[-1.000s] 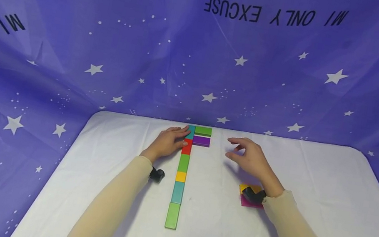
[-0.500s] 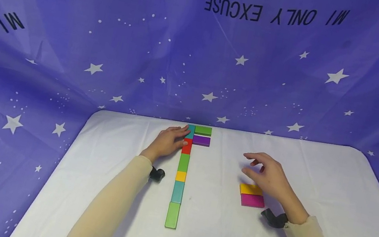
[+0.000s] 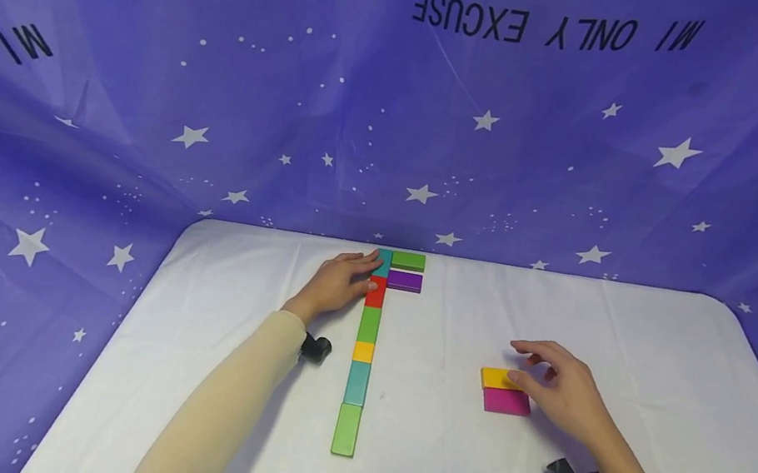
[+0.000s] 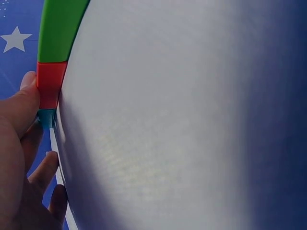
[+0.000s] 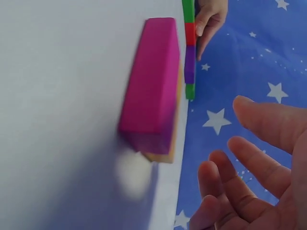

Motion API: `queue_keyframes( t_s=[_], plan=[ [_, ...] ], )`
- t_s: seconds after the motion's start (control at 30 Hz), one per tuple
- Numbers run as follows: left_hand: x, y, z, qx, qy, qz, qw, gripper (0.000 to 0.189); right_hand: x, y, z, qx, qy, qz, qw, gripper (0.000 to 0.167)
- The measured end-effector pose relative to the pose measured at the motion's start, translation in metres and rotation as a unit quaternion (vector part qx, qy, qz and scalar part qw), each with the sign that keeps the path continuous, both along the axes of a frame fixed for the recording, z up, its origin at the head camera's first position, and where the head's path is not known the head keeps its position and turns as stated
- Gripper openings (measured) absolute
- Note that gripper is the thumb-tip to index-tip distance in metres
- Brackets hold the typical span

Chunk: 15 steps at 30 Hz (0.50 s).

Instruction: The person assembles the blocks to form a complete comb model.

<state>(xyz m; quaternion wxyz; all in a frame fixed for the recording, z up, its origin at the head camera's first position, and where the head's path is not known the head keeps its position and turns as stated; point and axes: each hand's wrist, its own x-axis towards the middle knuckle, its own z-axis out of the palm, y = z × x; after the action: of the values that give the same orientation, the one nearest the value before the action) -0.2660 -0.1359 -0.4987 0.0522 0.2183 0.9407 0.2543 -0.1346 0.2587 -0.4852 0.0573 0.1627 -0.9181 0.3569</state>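
In the head view a straight column of coloured blocks runs from a teal block (image 3: 382, 264) and a red block (image 3: 376, 293) at the far end towards me. A green block (image 3: 408, 260) and a purple block (image 3: 405, 281) stick out to the right from its top. My left hand (image 3: 332, 286) rests against the left side of the teal and red blocks, fingers fairly straight, thumb at the red one. My right hand (image 3: 568, 392), fingers loosely bent and holding nothing, hovers by a yellow block (image 3: 497, 377), partly covering it. A magenta block (image 3: 506, 401) lies against the yellow one.
Further down the column come another green block (image 3: 368, 324), a small yellow block (image 3: 363, 351), a second teal block (image 3: 356, 383) and a light green block (image 3: 346, 430). A white-covered table (image 3: 422, 464) bears everything, with a purple starry cloth (image 3: 339, 119) behind it.
My right hand has moved right and towards me, from beside the green and purple blocks to the yellow and magenta pair. The left hand stays at the column.
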Motion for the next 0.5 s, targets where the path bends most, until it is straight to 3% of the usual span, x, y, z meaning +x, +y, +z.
queue_keyframes(
  t_s=[0.5],
  plan=[
    [0.001,0.000,0.000,-0.004,0.000,-0.001,1.0000,0.055,0.009,0.010,-0.018,0.009,-0.010,-0.001,0.9999,0.037]
  ],
)
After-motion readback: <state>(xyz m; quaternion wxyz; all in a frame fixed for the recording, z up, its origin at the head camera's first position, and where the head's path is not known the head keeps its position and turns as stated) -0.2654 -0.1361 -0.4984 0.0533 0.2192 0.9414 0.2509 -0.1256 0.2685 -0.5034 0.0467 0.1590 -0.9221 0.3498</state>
